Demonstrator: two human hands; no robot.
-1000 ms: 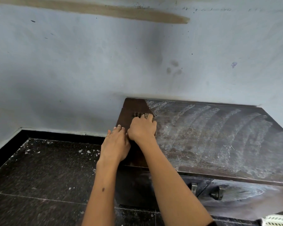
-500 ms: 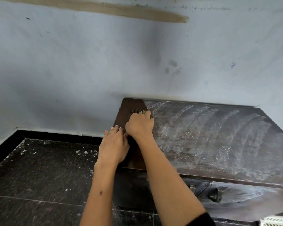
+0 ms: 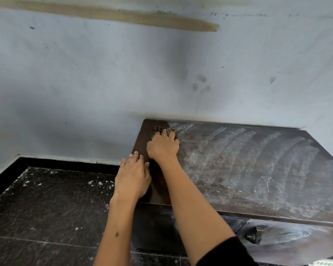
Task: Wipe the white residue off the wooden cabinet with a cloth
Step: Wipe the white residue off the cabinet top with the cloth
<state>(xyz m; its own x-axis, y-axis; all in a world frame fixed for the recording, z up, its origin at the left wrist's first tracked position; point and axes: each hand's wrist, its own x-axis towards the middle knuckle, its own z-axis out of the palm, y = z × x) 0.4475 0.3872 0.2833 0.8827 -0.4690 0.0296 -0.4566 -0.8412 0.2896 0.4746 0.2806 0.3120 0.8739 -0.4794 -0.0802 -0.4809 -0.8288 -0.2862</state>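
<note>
Cloth (image 3: 162, 130) mostly hidden beneath right hand (image 3: 162, 148).

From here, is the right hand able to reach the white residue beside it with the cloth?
Probably yes. The right hand presses the cloth at the residue's left edge, and nothing lies between them on the cabinet top.

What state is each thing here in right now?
Cabinet top: left strip wiped dark, rest streaked with white residue.
Cloth: bunched under the right hand.
Right hand: pressing the cloth down.
Left hand: flat on the cabinet's left edge.
Floor: flecked white.
</note>
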